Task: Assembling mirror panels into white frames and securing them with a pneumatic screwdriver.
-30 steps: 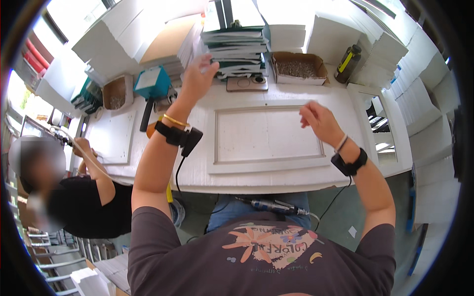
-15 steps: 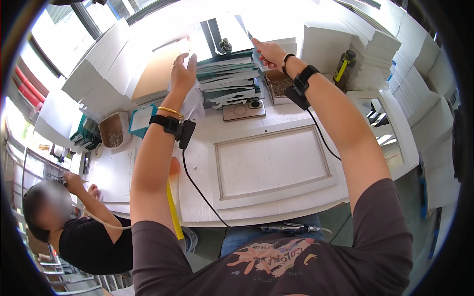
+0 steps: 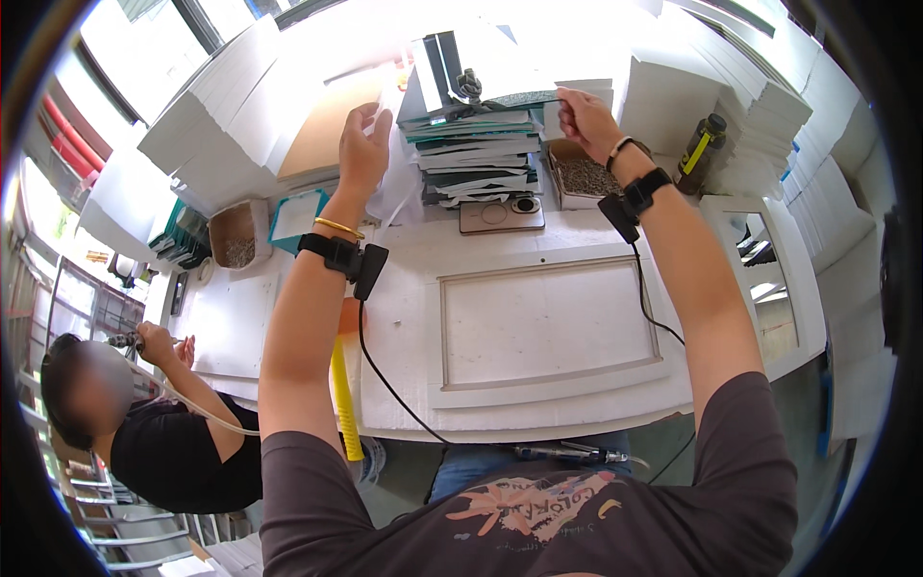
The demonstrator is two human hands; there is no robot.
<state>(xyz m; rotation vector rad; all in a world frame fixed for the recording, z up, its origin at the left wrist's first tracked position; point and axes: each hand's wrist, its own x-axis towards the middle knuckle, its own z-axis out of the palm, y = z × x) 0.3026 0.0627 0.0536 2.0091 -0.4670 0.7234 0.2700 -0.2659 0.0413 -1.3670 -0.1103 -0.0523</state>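
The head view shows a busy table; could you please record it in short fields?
Left hand: open, left of the stack of sheets
Right hand: fingertips apparently pinching the edge of a dark sheet atop the stack
Before the stack: phone
Right of the stack: cardboard box, dark bottle
Nearer the person: framed white panel
Lap: slim tool

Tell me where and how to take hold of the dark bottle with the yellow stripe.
Best wrap the fingers round the middle of the bottle, below its cap, coming from the near side. It stands upright, tall and narrow, and white boards rise behind it, so the near side looks freer. The right hand is the closer one.
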